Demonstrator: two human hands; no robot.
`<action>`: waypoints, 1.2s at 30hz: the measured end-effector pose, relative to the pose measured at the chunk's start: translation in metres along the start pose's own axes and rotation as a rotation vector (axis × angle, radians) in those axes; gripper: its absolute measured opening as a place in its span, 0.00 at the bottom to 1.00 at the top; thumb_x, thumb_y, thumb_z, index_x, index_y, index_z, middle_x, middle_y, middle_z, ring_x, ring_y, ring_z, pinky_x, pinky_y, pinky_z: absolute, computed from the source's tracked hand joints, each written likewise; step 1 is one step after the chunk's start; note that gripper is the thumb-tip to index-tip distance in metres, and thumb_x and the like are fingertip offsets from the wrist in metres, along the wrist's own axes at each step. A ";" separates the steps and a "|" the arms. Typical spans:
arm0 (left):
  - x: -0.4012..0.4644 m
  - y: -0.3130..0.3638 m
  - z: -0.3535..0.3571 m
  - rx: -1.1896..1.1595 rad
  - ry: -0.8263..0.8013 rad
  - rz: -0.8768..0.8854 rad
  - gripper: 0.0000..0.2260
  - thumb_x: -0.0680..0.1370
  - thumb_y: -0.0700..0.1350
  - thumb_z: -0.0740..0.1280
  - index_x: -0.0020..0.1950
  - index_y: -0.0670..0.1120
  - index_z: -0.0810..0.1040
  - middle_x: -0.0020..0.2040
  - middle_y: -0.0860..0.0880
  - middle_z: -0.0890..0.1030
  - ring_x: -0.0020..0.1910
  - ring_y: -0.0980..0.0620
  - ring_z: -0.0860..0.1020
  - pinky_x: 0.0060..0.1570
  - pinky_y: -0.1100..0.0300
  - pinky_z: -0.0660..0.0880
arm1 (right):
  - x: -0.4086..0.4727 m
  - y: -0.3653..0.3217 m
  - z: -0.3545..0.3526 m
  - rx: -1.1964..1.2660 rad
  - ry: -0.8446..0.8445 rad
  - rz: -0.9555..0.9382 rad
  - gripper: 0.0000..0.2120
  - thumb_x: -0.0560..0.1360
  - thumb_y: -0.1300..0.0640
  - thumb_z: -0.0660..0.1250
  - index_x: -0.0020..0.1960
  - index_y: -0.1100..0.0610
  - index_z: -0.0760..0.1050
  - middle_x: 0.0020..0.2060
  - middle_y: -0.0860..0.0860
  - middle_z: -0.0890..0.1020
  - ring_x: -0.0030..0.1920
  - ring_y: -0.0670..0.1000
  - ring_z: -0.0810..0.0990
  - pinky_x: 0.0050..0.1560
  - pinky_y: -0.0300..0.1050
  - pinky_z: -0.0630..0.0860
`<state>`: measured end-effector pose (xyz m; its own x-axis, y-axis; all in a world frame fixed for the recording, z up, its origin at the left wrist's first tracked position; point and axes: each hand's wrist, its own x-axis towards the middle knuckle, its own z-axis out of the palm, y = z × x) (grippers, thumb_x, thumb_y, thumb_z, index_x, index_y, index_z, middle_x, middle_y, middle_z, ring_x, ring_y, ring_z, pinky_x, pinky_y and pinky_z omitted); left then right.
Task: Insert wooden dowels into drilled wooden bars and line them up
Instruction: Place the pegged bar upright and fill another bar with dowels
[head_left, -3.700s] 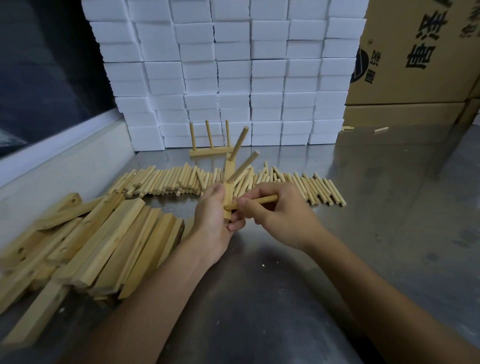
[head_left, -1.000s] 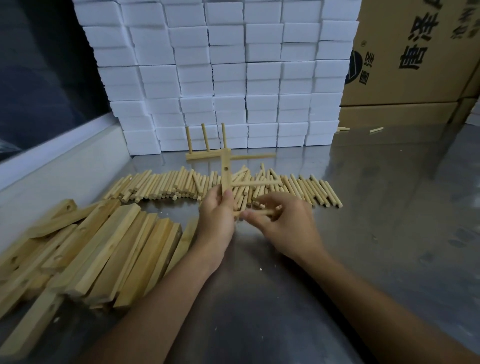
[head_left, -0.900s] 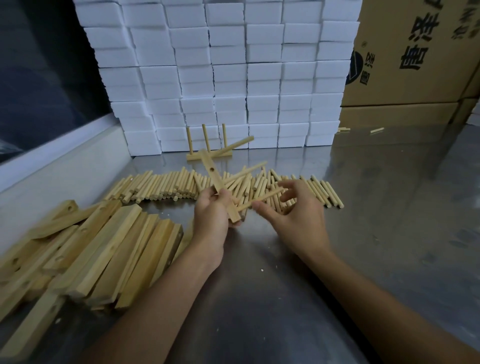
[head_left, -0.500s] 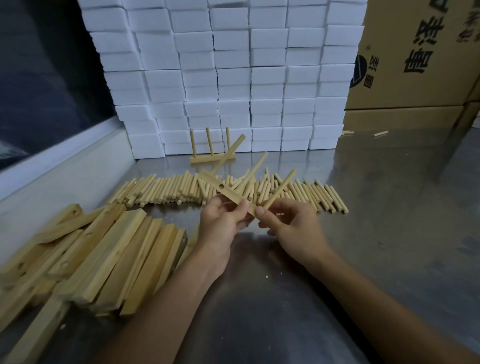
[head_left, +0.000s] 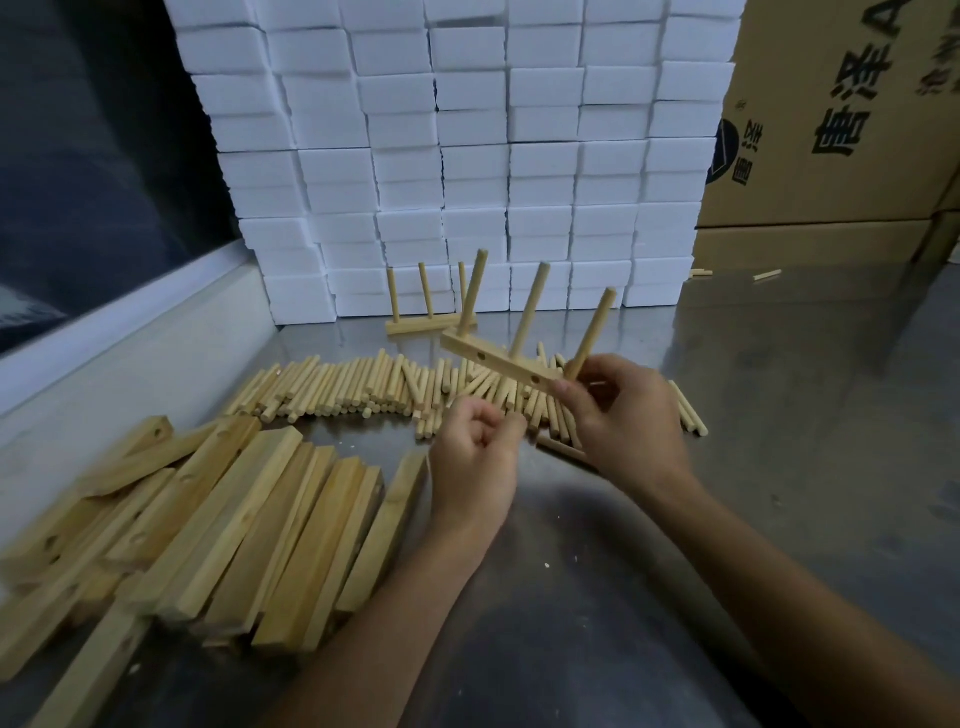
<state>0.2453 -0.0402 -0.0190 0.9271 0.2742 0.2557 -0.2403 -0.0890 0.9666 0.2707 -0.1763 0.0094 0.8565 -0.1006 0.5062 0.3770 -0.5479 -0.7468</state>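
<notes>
My right hand (head_left: 618, 415) pinches the right end of a drilled wooden bar (head_left: 493, 358) and lifts it above the table. Three dowels stand up out of the bar, the nearest dowel (head_left: 589, 332) right by my fingers. My left hand (head_left: 475, 452) hovers below the bar with its fingers curled and nothing in them. A finished bar with three upright dowels (head_left: 426, 325) stands behind, against the white blocks. Loose dowels (head_left: 353, 384) lie in a row across the table. Several drilled bars (head_left: 208, 519) are piled at the left.
A wall of stacked white blocks (head_left: 467, 156) closes the back. Cardboard boxes (head_left: 831, 130) stand at the back right, with two stray dowels (head_left: 768, 275) on the metal table (head_left: 805, 441) in front of them. A raised ledge (head_left: 130, 353) runs along the left.
The bar has passed from my left hand to my right and now sits level with its three dowels pointing up. My left hand has let go and dropped below it.
</notes>
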 end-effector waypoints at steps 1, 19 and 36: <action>0.001 0.000 -0.001 -0.023 -0.016 -0.010 0.05 0.78 0.42 0.67 0.43 0.44 0.74 0.28 0.51 0.72 0.30 0.51 0.70 0.29 0.59 0.67 | 0.010 -0.003 0.002 -0.029 -0.014 -0.004 0.06 0.76 0.53 0.72 0.51 0.53 0.83 0.38 0.42 0.82 0.39 0.41 0.82 0.41 0.38 0.79; 0.004 0.000 -0.003 -0.070 -0.141 -0.025 0.11 0.79 0.44 0.66 0.36 0.47 0.74 0.25 0.52 0.71 0.26 0.56 0.69 0.26 0.62 0.68 | 0.164 0.033 0.120 -0.304 -0.310 0.089 0.07 0.74 0.58 0.75 0.44 0.62 0.81 0.39 0.54 0.83 0.42 0.53 0.82 0.42 0.44 0.79; 0.006 0.000 0.000 -0.061 -0.141 -0.029 0.11 0.73 0.52 0.67 0.33 0.48 0.74 0.26 0.51 0.72 0.29 0.53 0.73 0.33 0.59 0.72 | 0.208 0.038 0.191 -0.408 -0.325 0.102 0.09 0.75 0.55 0.71 0.50 0.60 0.77 0.46 0.56 0.80 0.47 0.57 0.80 0.44 0.46 0.75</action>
<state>0.2510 -0.0381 -0.0171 0.9641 0.1378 0.2270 -0.2260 -0.0233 0.9738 0.5309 -0.0593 0.0034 0.9711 0.0569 0.2316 0.1738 -0.8338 -0.5241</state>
